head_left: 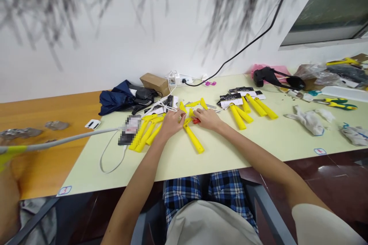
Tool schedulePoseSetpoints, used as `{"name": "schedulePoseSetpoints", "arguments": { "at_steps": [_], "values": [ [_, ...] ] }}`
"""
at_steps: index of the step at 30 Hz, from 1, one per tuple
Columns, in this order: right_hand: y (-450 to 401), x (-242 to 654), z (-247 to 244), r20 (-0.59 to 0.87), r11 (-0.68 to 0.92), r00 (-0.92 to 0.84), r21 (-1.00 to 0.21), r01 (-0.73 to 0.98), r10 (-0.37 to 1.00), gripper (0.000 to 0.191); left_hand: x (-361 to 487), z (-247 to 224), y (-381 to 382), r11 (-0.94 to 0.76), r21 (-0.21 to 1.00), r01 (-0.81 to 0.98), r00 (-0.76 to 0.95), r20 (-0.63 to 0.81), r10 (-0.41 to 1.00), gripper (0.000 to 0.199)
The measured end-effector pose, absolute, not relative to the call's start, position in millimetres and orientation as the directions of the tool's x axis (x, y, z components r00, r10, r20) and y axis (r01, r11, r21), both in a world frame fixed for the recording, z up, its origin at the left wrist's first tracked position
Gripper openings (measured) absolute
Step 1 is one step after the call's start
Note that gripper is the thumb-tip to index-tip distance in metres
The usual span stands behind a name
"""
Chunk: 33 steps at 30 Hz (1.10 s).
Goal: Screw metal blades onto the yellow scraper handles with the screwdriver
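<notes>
My left hand is closed, its fingers bent together at the head end of a yellow plastic tool. Whatever sits in its fingertips is too small to name. My right hand curls its fingers over a small red object, mostly hidden under them. Between the hands, a yellow plastic handle lies on the table, pointing toward me. Just beyond the fingers are more yellow pieces. Several yellow handles lie left of my left hand, beside a phone-like device with a white cable.
Yellow-handled tools with black-and-white cards lie to the right. At the back are a power strip, a cardboard box and a dark blue cloth. Farther right lie gloves and green-yellow pliers. Another person's arm shows at left.
</notes>
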State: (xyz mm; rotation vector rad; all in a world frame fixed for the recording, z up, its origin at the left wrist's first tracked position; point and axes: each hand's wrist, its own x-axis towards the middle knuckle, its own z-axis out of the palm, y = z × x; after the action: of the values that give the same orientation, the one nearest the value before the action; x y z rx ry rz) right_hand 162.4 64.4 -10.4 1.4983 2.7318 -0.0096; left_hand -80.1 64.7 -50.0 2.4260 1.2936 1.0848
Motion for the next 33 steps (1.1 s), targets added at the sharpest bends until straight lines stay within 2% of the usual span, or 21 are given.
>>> {"name": "schedulePoseSetpoints", "arguments": {
  "at_steps": [3,5,10,15,19,25,33],
  "values": [
    [58,158,-18,-0.011,0.55,-0.55,0.013,0.835,0.835,0.048,-86,-47,66,-0.612,0.36,0.704,0.438,0.458,0.773,0.008],
    [53,161,-21,-0.009,0.557,-0.557,0.019,0.83,0.831,0.048,-85,-47,66,-0.623,0.334,0.707,0.479,0.422,0.77,0.007],
    [48,168,-22,-0.003,0.575,-0.575,0.025,0.818,0.818,0.039,-78,-52,62,-0.639,0.39,0.663,0.507,0.395,0.766,0.013],
    [48,168,-20,0.002,0.582,-0.583,0.029,0.812,0.813,0.033,-73,-57,61,-0.607,0.387,0.694,0.5,0.348,0.793,0.021],
    [50,171,-21,0.0,0.557,-0.558,0.044,0.829,0.83,0.033,-69,-58,59,-0.578,0.379,0.722,0.471,0.343,0.813,0.022],
    [56,180,-18,-0.011,0.503,-0.504,0.073,0.861,0.864,0.036,-66,-57,56,-0.587,0.437,0.682,0.461,0.367,0.808,0.024],
    [63,184,-18,-0.038,0.514,-0.513,0.101,0.852,0.858,0.04,-46,-57,44,-0.707,0.387,0.591,0.573,0.415,0.706,0.033]
  ]
}}
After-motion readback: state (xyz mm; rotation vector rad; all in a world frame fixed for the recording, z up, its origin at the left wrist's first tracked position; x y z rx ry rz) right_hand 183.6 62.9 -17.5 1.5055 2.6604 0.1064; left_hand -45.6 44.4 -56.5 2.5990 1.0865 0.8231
